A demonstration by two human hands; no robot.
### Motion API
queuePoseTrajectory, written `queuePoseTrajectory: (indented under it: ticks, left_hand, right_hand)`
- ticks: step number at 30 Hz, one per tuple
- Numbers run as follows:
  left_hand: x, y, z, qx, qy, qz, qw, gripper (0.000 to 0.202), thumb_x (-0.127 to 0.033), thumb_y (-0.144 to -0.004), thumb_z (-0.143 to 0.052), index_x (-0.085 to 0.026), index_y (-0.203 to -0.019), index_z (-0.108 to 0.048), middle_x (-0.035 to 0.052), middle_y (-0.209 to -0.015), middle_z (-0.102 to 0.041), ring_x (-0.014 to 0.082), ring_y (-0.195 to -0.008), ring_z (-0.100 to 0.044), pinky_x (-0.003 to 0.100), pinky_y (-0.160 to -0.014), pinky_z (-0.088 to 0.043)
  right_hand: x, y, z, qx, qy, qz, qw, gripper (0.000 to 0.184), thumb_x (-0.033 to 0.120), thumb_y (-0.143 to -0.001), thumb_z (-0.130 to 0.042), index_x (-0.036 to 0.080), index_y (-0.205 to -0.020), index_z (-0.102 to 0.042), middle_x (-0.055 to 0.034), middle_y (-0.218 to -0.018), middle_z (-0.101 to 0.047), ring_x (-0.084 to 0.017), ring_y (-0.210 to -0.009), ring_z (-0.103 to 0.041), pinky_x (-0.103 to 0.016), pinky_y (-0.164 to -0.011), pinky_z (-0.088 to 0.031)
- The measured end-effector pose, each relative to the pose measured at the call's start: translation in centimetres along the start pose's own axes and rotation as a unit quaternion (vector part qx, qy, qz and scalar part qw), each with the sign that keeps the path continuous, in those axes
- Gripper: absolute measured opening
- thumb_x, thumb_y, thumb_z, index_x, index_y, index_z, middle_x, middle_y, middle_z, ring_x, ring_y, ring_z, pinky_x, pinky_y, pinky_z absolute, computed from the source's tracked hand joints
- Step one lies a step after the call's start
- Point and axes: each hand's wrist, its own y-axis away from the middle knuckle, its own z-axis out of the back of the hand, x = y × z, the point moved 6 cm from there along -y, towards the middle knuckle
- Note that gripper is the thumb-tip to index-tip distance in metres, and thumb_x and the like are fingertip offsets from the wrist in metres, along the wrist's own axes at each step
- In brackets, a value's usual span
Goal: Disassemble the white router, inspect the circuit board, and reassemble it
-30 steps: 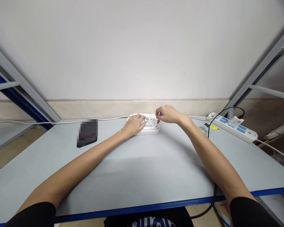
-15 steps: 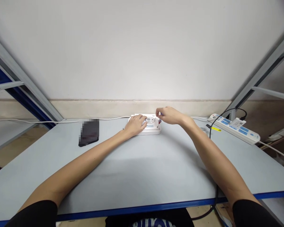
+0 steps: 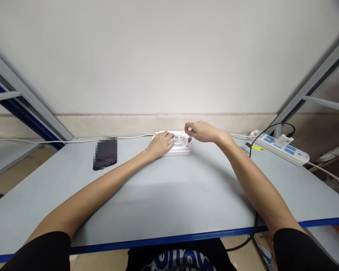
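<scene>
A white router-like box (image 3: 179, 151) with vent holes and printed labels lies flat at the back of the table. My left hand (image 3: 159, 144) rests on its left part, fingers stretched out and holding nothing. Over the box's right end, my right hand (image 3: 202, 131) pinches a small screwdriver (image 3: 189, 139) with a clear bluish handle and a red part. It points down at the box's right corner; its tip is too small to make out. Part of the box's label is covered by my left fingers.
A dark blurred-out phone-like object (image 3: 105, 153) lies to the left. At right, a white power strip (image 3: 279, 147) carries a plugged-in adapter with a black cable (image 3: 251, 150). A white cable (image 3: 73, 142) runs along the wall, between metal frame posts (image 3: 42, 90).
The whole view has shifted slightly, so the table sits a little higher. My right hand stays at the box's right corner with the screwdriver; my left hand keeps its place.
</scene>
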Motion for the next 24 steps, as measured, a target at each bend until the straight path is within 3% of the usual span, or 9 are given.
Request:
queuePoseTrajectory:
  ticks: [7, 11, 15, 21, 24]
  left_hand:
    - [-0.1, -0.1, -0.1, 0.008, 0.009, 0.005, 1.000, 0.032, -0.036, -0.094, -0.039, -0.021, -0.116, -0.057, 0.0089, -0.113, -0.061, 0.0254, -0.105, -0.057, 0.042, -0.093, -0.042]
    - [-0.1, -0.1, -0.3, 0.012, 0.008, 0.012, 1.000, 0.032, -0.036, -0.095, -0.039, -0.022, -0.117, -0.057, 0.0084, -0.114, -0.060, 0.0252, -0.107, -0.056, 0.041, -0.095, -0.041]
    - [0.0, 0.0, -0.3, 0.016, 0.011, 0.015, 1.000, 0.032, -0.036, -0.095, -0.039, -0.023, -0.118, -0.057, 0.0078, -0.115, -0.060, 0.0252, -0.107, -0.057, 0.041, -0.095, -0.041]
    - [-0.1, -0.1, -0.2, 0.012, 0.016, 0.013, 1.000, 0.032, -0.036, -0.095, -0.039, -0.021, -0.117, -0.057, 0.0088, -0.114, -0.061, 0.0254, -0.106, -0.057, 0.041, -0.094, -0.041]
    - [-0.1, -0.1, -0.2, 0.011, 0.014, 0.014, 1.000, 0.031, -0.035, -0.095, -0.039, -0.022, -0.116, -0.058, 0.0084, -0.114, -0.061, 0.0253, -0.107, -0.057, 0.041, -0.094, -0.041]
  right_hand:
    - [-0.1, -0.2, -0.2, -0.005, 0.009, 0.003, 1.000, 0.026, 0.011, -0.085, -0.045, 0.019, -0.104, -0.060, -0.0050, -0.087, -0.071, -0.020, -0.089, -0.057, -0.024, -0.063, -0.035]
    - [-0.5, -0.6, -0.2, -0.030, 0.033, -0.014, 0.999, 0.023, 0.020, -0.090, -0.042, 0.016, -0.101, -0.062, -0.0083, -0.087, -0.071, -0.022, -0.086, -0.059, -0.026, -0.065, -0.036]
    - [-0.6, -0.8, -0.1, -0.043, 0.049, -0.006, 0.998, 0.029, 0.024, -0.094, -0.039, 0.015, -0.086, -0.066, -0.0094, -0.078, -0.069, -0.021, -0.079, -0.062, -0.028, -0.066, -0.038]
    - [0.6, -0.1, -0.4, 0.022, -0.134, 0.050, 0.989, 0.024, 0.007, -0.087, -0.046, 0.015, -0.099, -0.064, -0.0078, -0.098, -0.068, -0.012, -0.070, -0.064, -0.021, -0.060, -0.045]
    - [0.9, 0.0, -0.7, 0.042, -0.215, 0.046, 0.975, 0.030, 0.001, -0.082, -0.048, 0.016, -0.102, -0.063, -0.0091, -0.113, -0.064, -0.013, -0.078, -0.066, -0.021, -0.063, -0.049]
